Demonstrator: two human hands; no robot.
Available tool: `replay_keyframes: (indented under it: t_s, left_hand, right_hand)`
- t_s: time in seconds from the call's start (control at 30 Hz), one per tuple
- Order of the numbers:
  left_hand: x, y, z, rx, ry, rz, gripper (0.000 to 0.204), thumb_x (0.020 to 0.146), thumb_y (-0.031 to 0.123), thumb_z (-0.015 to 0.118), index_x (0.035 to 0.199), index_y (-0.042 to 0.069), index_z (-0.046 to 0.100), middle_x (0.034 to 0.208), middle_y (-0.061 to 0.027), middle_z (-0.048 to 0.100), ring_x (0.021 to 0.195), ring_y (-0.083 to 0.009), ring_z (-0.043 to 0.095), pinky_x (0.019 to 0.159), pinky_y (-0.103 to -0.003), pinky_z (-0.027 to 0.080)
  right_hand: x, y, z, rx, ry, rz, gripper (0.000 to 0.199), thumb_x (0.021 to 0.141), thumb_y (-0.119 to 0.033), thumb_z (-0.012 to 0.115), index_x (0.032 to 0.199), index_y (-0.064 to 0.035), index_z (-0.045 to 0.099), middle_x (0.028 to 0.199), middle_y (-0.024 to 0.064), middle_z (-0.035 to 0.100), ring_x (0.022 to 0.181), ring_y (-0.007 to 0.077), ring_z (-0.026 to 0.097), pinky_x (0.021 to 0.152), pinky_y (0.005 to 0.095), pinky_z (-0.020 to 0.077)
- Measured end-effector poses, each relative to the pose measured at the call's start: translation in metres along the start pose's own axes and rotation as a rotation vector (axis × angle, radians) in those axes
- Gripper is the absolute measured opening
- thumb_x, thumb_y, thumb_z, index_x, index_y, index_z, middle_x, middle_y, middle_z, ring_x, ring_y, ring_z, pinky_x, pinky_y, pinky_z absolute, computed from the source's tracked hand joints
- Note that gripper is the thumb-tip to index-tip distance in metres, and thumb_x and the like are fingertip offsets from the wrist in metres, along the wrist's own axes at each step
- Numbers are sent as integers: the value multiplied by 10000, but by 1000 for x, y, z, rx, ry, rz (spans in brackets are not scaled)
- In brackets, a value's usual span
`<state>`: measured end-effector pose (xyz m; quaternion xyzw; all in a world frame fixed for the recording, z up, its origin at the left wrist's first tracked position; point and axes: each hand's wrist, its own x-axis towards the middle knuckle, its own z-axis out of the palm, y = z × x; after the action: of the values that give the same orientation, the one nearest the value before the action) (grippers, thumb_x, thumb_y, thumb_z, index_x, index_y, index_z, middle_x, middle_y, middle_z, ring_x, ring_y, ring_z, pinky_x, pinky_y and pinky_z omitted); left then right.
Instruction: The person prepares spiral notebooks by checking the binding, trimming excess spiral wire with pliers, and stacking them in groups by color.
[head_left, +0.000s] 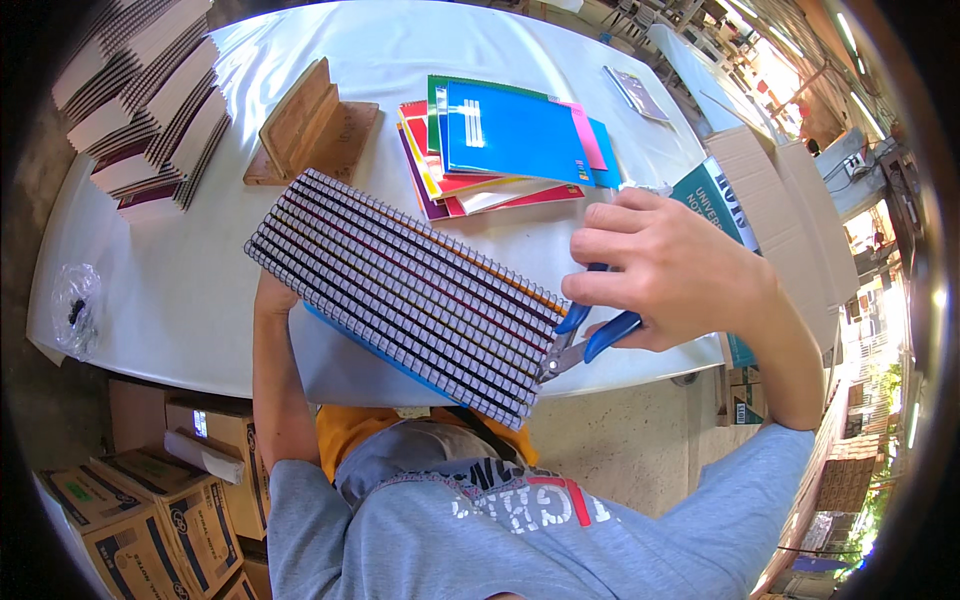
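Head view: the right hand (665, 258) curls its fingers round blue-handled pliers (612, 337), handles spread, tips at the right end of the spiral notebooks (405, 295); these sit bundled, coils upward, over the table's (180, 300) near edge; the left hand (275, 293) is at the bundle's left end, fingers hidden, their grip impossible to tell; a wooden stand (345, 145) is beyond.

The left hand (277, 294), mostly hidden, supports notebooks (400, 300) at centre; the right hand (670, 260), right of centre, grips pliers (613, 336).
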<state>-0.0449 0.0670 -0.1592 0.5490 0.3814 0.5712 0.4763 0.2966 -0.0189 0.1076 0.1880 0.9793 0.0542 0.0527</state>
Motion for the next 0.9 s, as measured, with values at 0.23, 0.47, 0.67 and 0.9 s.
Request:
replay_keyframes:
  t_s: [0.23, 0.47, 0.67, 0.9]
  left_hand:
    - [3, -8, -3, 51, -23, 81, 639, 633, 115, 773, 1201, 18, 497, 1158, -54, 544, 1051, -171, 492, 934, -314, 389]
    - [3, -1, 2, 35, 22, -5, 578, 680, 103, 737, 1199, 26, 495, 1141, -46, 549, 1031, -157, 497, 917, -309, 403]
    - [6, -22, -10, -5, 3, -22, 562, 691, 64, 709, 1203, 15, 481, 1139, -46, 542, 1032, -153, 494, 901, -299, 407]
    - [0, -12, -2, 24, 9, 41, 832, 499, 166, 839, 1229, 22, 466, 1171, -52, 531, 1068, -174, 482, 942, -318, 382]
  right_hand:
    - [9, -13, -7, -185, 7, -71, 236, 572, -214, 670, 750, -102, 564, 697, 18, 468, 729, 185, 505, 654, 305, 394]
    - [41, -37, -46, -69, -560, 186, 94, 642, -105, 592, 574, -42, 576, 587, 88, 566, 625, 240, 598, 540, 333, 469]
    - [64, -44, -67, -74, -583, 274, 104, 655, -87, 578, 582, -14, 592, 589, 134, 582, 557, 273, 596, 465, 362, 468]
    - [30, -25, -43, -29, -676, 336, 195, 596, -160, 673, 743, -43, 623, 794, 105, 615, 841, 229, 605, 773, 370, 490]
